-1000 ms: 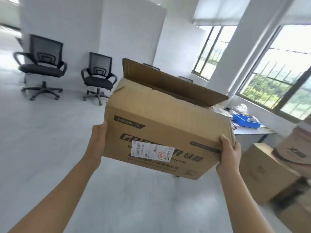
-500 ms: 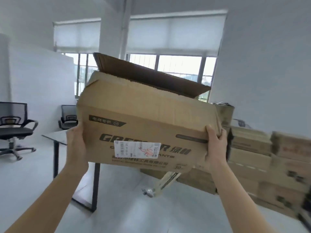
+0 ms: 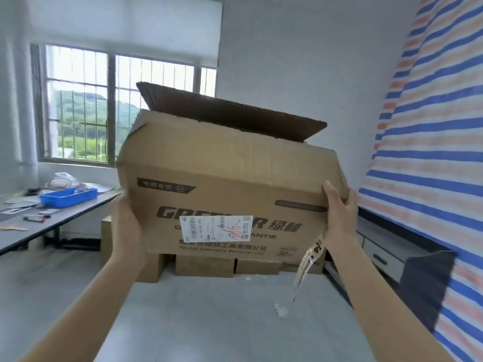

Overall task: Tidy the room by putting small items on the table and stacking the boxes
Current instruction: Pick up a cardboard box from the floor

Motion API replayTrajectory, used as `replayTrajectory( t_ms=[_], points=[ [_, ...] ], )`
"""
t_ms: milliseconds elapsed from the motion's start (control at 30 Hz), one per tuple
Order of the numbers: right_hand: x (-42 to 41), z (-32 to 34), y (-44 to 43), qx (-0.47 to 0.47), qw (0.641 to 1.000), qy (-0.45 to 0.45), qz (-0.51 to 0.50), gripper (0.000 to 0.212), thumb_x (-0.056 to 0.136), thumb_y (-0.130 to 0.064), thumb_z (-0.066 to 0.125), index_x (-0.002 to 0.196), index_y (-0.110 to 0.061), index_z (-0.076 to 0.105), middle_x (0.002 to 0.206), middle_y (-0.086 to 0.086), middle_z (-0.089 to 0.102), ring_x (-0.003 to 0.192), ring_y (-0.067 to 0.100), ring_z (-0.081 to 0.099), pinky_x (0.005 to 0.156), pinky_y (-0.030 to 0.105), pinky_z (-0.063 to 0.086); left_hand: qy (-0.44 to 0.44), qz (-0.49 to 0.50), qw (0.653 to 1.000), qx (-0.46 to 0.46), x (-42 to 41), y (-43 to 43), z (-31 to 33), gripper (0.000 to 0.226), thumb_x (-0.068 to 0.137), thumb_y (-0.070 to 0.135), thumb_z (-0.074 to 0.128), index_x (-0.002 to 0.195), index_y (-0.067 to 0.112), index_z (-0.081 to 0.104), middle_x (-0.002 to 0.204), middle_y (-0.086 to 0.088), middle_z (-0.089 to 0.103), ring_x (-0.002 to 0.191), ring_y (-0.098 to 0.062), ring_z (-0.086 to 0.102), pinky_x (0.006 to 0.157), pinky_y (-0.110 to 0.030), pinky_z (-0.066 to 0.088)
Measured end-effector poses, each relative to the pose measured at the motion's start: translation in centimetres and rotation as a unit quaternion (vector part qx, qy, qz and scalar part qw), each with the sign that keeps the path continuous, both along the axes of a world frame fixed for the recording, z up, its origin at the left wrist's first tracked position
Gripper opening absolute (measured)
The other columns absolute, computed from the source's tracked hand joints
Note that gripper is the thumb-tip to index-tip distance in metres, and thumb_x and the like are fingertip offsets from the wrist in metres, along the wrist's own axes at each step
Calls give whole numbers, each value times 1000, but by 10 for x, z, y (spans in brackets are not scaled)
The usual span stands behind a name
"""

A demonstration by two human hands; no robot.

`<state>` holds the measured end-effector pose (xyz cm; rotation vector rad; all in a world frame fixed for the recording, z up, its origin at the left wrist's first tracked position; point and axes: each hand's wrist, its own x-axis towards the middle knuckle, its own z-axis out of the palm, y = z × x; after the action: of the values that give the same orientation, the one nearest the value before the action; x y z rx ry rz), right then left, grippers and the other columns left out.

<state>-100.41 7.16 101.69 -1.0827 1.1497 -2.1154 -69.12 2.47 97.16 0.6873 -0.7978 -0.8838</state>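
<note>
I hold a large brown cardboard box (image 3: 230, 178) up in front of me, its far flap standing open and a white shipping label on its near face. My left hand (image 3: 129, 223) grips the box's left end. At the right end my right hand (image 3: 338, 212) grips the corner, fingers curled over the edge. A strip of loose tape (image 3: 305, 267) dangles from the box's lower right. Behind and below the box, several smaller cardboard boxes (image 3: 205, 265) sit on the floor against the wall, partly hidden.
A dark table (image 3: 65, 223) at the left carries a blue tray (image 3: 68, 196), a plastic bag and small items. A barred window is behind it. A striped tarp (image 3: 431, 152) hangs on the right over a low drawer cabinet (image 3: 379, 246). Grey floor lies ahead.
My view has swung round with the box: the office chairs and box pile at the right are gone, and the table, the floor boxes and the striped tarp are now in front. Both hands keep their hold.
</note>
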Motion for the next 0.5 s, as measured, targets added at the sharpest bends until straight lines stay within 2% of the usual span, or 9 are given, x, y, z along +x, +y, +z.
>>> replayTrajectory(
  t_ms=[100,167,233,367,433,500],
  points=[
    [-49,-13,-12,10,999,-15,-47,37,87,-38,57,119,-29,41,101,-5,47,93,14,49,80,38,43,-35,-30,999,18,-50,-37,-7,59,78,60,36,117,20,56,116,-11,62,105,-32,59,84,-52,51],
    [-75,-21,-23,25,997,-19,-73,35,89,-38,55,120,-27,42,99,-6,47,91,11,48,77,34,41,-65,-47,996,36,-74,-68,-15,63,75,65,37,118,23,56,119,-9,61,109,-32,58,89,-58,48],
    [-97,-29,-37,43,993,-18,-106,28,90,-38,52,115,-29,42,95,-8,47,87,9,47,69,30,39,-81,-65,992,69,-98,-104,-27,67,70,70,38,119,27,55,120,-6,60,111,-31,57,92,-58,45],
    [-128,-42,-79,72,985,-19,-158,23,91,-38,51,110,-30,41,92,-4,49,83,11,47,65,29,37,-98,-115,984,95,-138,-178,-54,71,68,78,35,118,32,57,122,-4,58,111,-30,56,91,-58,46],
    [-139,-44,-104,83,979,-21,-182,25,91,-39,51,112,-29,41,91,-5,49,82,11,46,68,29,38,-118,-137,978,100,-157,-217,-62,73,68,81,32,116,32,56,122,-5,58,109,-30,56,89,-57,46],
    [-149,-42,-132,90,973,-29,-212,27,90,-39,51,113,-27,42,89,-6,48,81,10,44,76,34,38,-127,-166,971,116,-175,-257,-64,74,66,82,31,116,33,55,123,-5,56,109,-30,55,89,-57,46]
  ],
)
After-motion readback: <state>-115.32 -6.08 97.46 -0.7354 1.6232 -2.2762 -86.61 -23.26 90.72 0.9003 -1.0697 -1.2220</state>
